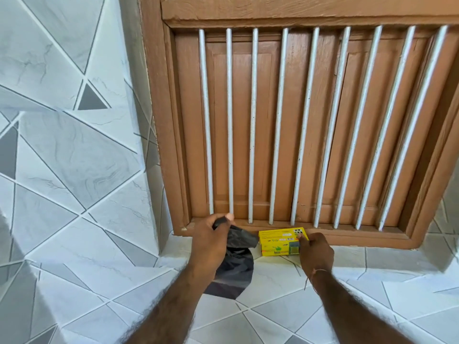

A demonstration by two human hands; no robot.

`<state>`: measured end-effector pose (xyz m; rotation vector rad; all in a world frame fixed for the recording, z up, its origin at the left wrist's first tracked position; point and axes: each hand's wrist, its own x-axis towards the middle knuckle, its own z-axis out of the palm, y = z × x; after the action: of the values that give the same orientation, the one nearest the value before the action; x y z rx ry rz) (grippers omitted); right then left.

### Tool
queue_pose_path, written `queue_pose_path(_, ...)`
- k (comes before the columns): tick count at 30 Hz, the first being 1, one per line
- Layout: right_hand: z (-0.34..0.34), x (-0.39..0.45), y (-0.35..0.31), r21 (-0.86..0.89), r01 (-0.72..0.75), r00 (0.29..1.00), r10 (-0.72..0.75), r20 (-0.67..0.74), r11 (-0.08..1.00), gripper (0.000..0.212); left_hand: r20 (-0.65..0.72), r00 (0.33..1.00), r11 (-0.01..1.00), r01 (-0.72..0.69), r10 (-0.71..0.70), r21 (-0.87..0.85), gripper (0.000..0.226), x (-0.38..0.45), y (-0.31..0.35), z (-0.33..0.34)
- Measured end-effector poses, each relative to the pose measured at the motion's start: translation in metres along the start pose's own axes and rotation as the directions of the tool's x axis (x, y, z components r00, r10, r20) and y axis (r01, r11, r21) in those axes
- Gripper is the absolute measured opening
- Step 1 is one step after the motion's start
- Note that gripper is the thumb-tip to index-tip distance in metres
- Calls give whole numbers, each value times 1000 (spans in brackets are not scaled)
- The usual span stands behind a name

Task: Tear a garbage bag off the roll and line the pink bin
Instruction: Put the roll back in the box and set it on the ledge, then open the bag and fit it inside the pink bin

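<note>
Left hand (211, 242) covers the upper part of the black garbage bag (234, 264); whether a roll lies inside the grip cannot be told. Right hand (316, 252) hides the right end of the yellow box (279, 243) on the tiled sill (372, 259). Box print is too small to read, apart from "bin". The window frame (173, 120) is cut off at the top and right edges.

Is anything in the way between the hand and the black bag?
No. The left hand already grips the black garbage bag, while the right hand holds the yellow box on the tiled sill. The pink bin isn't in view.
</note>
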<state>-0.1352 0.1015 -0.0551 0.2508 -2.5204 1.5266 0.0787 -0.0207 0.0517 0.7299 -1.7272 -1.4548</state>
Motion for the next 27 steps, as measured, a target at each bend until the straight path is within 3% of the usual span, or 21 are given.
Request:
queue_pose_path(3, -4, -10, 9, -87, -9, 999, 14, 51, 996, 33, 0, 1000, 998, 14, -14, -65, 11, 0, 6, -6)
queue_pose_path(8, -12, -31, 0, -128, 131, 978, -107, 179, 983, 40, 33, 999, 998, 25, -23, -53, 22, -6, 10, -13)
queue_pose_path(11, -22, -59, -25, 104, 153, 980, -165, 110, 983, 63, 47, 999, 994, 22, -17, -104, 21, -8, 18, -20)
queue_pose_path(13, -25, -95, -55, 385, 132, 906, -269, 327, 913, 74, 63, 998, 986, 19, -9, -167, 22, -7, 26, -24)
queue_pose_path(15, -25, -132, -81, 539, 78, 764, -398, 508, 839, 57, 91, 996, 968, 35, -13, -248, 26, -8, 39, -25)
queue_pose_path(17, -28, -158, -97, 556, 103, 700, -457, 548, 825, 58, 111, 994, 936, 59, -22, -346, 27, -8, 57, -24)
queue_pose_path(21, -29, -193, -86, 385, 109, 704, -345, 621, 916, 24, 127, 991, 884, 93, -39, -458, 28, -16, 100, -29)
queue_pose_path(25, -40, -224, -64, 312, 95, 699, -287, 655, 945, 22, 135, 991, 844, 57, 19, -533, 28, -41, 145, -42)
queue_pose_path(27, -50, -233, -59, 267, 99, 703, -258, 663, 958, 11, 112, 992, 836, 16, 54, -548, 28, -51, 163, -51)
